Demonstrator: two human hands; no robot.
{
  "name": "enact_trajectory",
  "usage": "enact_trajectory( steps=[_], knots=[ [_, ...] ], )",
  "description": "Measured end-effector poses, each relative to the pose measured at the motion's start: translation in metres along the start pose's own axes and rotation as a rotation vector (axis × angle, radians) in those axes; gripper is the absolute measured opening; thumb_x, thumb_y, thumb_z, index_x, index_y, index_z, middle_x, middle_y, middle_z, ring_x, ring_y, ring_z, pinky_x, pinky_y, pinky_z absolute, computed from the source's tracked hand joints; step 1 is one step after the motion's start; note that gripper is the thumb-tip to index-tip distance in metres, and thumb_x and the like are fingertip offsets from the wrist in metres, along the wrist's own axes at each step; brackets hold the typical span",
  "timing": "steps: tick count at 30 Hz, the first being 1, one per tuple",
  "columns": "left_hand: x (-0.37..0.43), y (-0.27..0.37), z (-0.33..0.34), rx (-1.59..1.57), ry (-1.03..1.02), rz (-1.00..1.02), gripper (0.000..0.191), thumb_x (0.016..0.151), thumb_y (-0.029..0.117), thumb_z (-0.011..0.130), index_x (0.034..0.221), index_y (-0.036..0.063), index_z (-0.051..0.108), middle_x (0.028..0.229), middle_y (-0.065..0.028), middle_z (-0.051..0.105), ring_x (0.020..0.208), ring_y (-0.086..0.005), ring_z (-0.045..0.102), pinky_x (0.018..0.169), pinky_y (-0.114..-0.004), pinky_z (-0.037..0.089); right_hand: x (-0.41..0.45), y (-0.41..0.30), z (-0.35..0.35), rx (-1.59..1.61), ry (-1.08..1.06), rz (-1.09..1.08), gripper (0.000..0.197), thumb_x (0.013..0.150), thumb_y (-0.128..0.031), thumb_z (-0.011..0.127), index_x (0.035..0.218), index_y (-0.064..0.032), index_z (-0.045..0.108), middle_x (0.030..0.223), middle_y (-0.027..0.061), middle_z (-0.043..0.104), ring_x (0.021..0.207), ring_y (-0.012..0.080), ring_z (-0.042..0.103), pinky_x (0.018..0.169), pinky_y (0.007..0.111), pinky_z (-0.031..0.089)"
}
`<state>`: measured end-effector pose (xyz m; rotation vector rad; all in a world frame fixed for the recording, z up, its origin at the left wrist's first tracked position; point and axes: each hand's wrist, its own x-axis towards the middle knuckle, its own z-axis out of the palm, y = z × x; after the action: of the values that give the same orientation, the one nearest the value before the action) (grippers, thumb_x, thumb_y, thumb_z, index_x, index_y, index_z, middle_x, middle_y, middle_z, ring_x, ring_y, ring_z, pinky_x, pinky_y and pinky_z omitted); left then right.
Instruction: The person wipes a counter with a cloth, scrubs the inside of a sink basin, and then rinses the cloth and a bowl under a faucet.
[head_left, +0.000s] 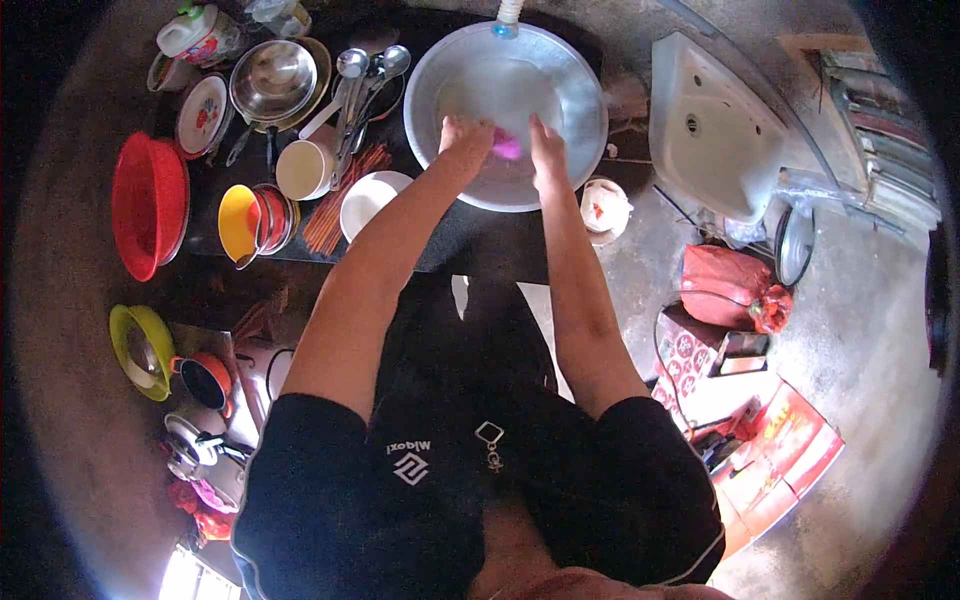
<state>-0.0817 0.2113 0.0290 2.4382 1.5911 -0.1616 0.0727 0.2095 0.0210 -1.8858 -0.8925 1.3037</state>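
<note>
Both of my hands are over a wide metal basin that holds cloudy water. My left hand is in the near left part of the basin, with its fingers closed on a bright purple cloth. The cloth is blurred and partly covered by the fingers. Across from it, my right hand is inside the basin's right side, thumb raised and apart from the fingers, with nothing seen in it. At the far rim hangs a ribbed white hose with a blue end.
Left of the basin stand a white bowl, red-brown chopsticks, a cream cup, metal ladles, steel pan, yellow bowl and red basin. To the right are a small bowl and a white ceramic sink.
</note>
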Motion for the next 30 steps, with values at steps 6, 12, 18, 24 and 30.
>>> enact_trajectory(
  steps=[6,12,18,24,30],
  knots=[
    [-0.105,0.012,-0.028,-0.603,0.469,-0.272,0.029,0.07,0.013,0.066,0.094,0.0024,0.052,0.087,-0.0143,0.057,0.087,-0.0337,0.055,0.072,-0.043,0.043,0.018,0.111,-0.111,-0.45,0.575,-0.38,0.057,0.073,-0.023,0.068,0.121,-0.0033,0.043,0.119,0.0182,0.047,0.107,0.0333,0.048,0.09,0.046,0.041],
    [-0.307,0.022,-0.021,-0.49,0.595,-1.09,0.034,0.071,0.015,0.07,0.097,-0.0001,0.054,0.088,-0.02,0.06,0.08,-0.0343,0.06,0.071,-0.039,0.047,0.008,0.107,-0.108,0.594,-0.212,0.136,0.051,0.068,0.0,0.059,0.116,-0.0033,0.041,0.103,0.0117,0.052,0.088,0.0226,0.056,0.066,0.037,0.053],
    [-0.513,0.113,0.08,-0.403,0.858,-1.431,0.044,0.068,0.018,0.068,0.108,0.0038,0.055,0.091,-0.0098,0.062,0.076,-0.0254,0.058,0.069,-0.035,0.047,-0.049,0.049,-0.176,0.355,-0.287,0.235,0.028,0.068,-0.001,0.055,0.096,-0.0008,0.051,0.08,0.0092,0.053,0.062,0.0197,0.053,0.058,0.034,0.051],
    [-0.586,0.242,0.175,-1.834,1.41,-1.891,0.017,0.073,0.027,0.065,0.085,0.0186,0.057,0.067,0.0032,0.051,0.046,-0.0097,0.042,0.041,-0.023,0.034,-0.096,0.039,-0.242,0.327,-0.624,-0.299,0.02,0.074,-0.012,0.062,0.089,-0.0013,0.054,0.065,0.0049,0.052,0.064,0.0154,0.053,0.056,0.029,0.047],
    [-0.517,0.285,0.188,-2.136,1.166,-1.628,0.021,0.073,0.033,0.068,0.077,0.0186,0.053,0.066,0.0031,0.053,0.039,-0.0112,0.036,0.038,-0.025,0.032,-0.084,0.037,-0.306,0.633,-0.576,0.232,0.011,0.08,-0.012,0.056,0.078,-0.0017,0.058,0.071,0.0068,0.058,0.063,0.0185,0.058,0.057,0.033,0.049]
  ],
)
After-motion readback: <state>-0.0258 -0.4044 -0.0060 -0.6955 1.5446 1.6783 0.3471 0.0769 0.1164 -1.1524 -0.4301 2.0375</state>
